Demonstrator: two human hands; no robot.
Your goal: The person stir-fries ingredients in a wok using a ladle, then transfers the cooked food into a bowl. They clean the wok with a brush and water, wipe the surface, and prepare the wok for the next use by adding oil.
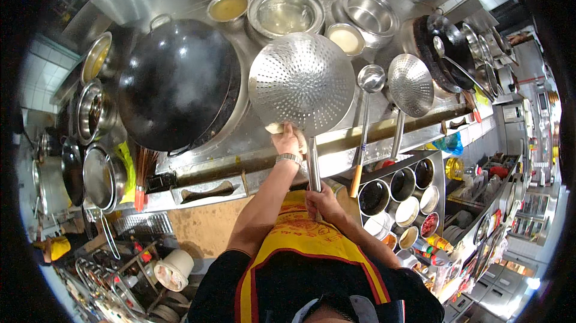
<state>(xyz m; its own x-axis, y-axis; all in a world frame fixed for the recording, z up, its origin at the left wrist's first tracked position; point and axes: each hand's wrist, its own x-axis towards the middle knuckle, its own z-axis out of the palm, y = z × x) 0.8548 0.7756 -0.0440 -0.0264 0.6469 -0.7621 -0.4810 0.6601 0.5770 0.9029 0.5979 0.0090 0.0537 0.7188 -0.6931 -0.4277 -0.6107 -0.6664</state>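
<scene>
My right hand (320, 201) grips the metal handle of a large perforated steel strainer (302, 81), its round bowl held over the steel stove top. By the strainer's near rim, my left hand (288, 143) is closed on a pale folded cloth (275, 128); part of the cloth hangs beside the handle. To the left stands a big black wok (177, 80) with steam over it. A steel ladle (371, 79) with a wooden grip and a smaller perforated strainer (410, 84) lie to the right.
Behind the strainer are a wide steel pot (286, 12), a bowl of yellowish liquid (228, 7) and a bowl of white content (345, 39). Several seasoning containers (407, 209) stand at lower right. A bamboo wok brush (140, 183) is at left, another dark wok (443, 53) at right.
</scene>
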